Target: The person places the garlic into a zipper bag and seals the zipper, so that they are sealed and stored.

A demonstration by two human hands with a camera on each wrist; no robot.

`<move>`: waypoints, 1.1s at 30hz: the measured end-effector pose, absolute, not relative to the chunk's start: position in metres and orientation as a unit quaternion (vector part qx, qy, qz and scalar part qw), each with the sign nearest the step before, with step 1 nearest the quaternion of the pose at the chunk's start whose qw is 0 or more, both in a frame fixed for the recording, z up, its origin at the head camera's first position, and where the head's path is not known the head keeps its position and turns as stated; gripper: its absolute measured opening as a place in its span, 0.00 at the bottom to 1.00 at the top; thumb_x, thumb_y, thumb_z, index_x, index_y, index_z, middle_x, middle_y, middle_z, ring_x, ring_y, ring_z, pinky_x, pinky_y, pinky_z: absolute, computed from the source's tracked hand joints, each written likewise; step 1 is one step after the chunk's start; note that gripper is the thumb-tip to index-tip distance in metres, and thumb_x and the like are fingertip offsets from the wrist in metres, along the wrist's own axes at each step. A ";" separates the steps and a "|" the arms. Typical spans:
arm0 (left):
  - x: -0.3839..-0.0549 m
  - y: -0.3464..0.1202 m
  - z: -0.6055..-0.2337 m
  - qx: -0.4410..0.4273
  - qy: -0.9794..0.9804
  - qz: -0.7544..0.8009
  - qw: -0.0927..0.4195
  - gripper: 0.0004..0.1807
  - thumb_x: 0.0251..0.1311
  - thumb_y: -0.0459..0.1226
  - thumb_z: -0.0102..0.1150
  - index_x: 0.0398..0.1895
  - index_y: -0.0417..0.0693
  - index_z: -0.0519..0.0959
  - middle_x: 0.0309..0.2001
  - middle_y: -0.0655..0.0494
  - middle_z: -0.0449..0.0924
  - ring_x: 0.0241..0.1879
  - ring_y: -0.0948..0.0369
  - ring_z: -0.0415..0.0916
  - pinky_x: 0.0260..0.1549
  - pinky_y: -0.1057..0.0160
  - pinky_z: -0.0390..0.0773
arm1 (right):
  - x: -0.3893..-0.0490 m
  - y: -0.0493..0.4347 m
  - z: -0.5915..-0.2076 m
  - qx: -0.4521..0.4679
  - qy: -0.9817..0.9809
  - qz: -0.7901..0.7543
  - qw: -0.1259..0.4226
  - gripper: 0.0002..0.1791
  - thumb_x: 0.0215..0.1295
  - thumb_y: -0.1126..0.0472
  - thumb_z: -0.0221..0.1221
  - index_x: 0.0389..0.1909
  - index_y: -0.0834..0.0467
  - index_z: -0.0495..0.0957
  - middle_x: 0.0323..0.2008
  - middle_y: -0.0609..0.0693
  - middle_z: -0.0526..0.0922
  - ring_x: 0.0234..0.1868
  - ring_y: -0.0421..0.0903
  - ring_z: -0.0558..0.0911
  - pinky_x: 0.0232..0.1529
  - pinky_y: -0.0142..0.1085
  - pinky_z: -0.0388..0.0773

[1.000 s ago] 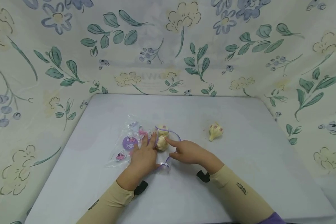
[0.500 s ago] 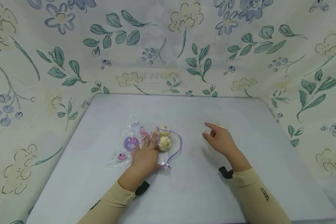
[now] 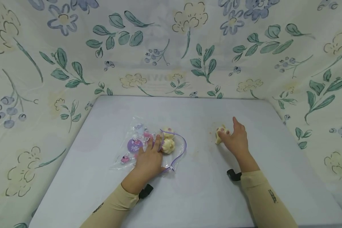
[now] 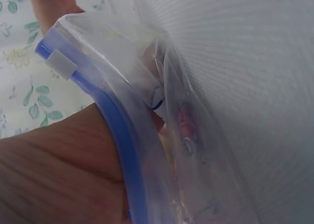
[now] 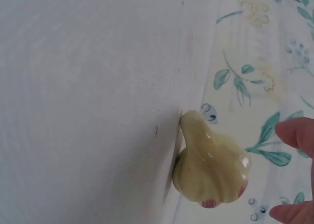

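My left hand rests with spread fingers on a clear zip bag printed with pink figures and a purple circle. Two garlic bulbs lie at the bag's mouth, side by side within the purple zip loop. In the left wrist view, the bag's blue zip strip with its white slider crosses in front of the hand. My right hand is at a third garlic bulb, its thumb overlapping the bulb from above. In the right wrist view, the fingertips stand apart, off to one side of that bulb.
A white table carries everything. Small dark crumbs lie scattered near the third bulb. Behind and at the sides hangs a floral cloth. A black piece sits at each wrist, by the beige sleeves.
My right hand has left the bulbs at the bag's mouth and moved right to the third bulb, its thumb and fingers spreading. The left hand has stayed on the bag.
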State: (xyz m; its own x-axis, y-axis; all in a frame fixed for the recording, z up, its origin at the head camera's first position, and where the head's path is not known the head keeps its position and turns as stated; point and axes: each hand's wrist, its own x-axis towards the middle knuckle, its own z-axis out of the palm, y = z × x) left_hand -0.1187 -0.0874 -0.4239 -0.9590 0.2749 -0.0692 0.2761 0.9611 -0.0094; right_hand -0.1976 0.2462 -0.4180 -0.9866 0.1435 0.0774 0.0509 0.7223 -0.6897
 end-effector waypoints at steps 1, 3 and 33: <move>-0.119 -0.087 -0.424 0.140 0.990 -0.010 0.033 0.43 0.44 0.62 0.74 0.57 0.41 0.83 0.80 0.41 0.48 0.77 0.39 0.52 0.63 0.30 0.66 | -0.198 0.247 -0.418 -0.057 -0.925 0.371 0.053 0.53 0.63 0.46 0.64 0.81 0.57 0.45 0.76 0.69 0.53 0.76 0.70 0.56 0.72 0.65 0.58; -0.119 -0.088 -0.424 0.140 0.990 -0.011 0.031 0.43 0.44 0.62 0.74 0.57 0.41 0.83 0.80 0.40 0.48 0.77 0.39 0.52 0.63 0.30 0.67 | -0.200 0.249 -0.419 -0.063 -0.924 0.377 0.032 0.56 0.62 0.45 0.65 0.82 0.56 0.42 0.78 0.68 0.49 0.77 0.70 0.53 0.73 0.65 0.56; -0.120 -0.086 -0.424 0.137 0.990 -0.004 0.036 0.44 0.45 0.62 0.74 0.61 0.42 0.81 0.81 0.42 0.48 0.78 0.39 0.49 0.65 0.29 0.63 | -0.212 0.250 -0.437 -0.015 -0.920 0.383 -0.079 0.49 0.71 0.48 0.57 0.82 0.56 0.39 0.78 0.69 0.50 0.77 0.66 0.57 0.75 0.61 0.56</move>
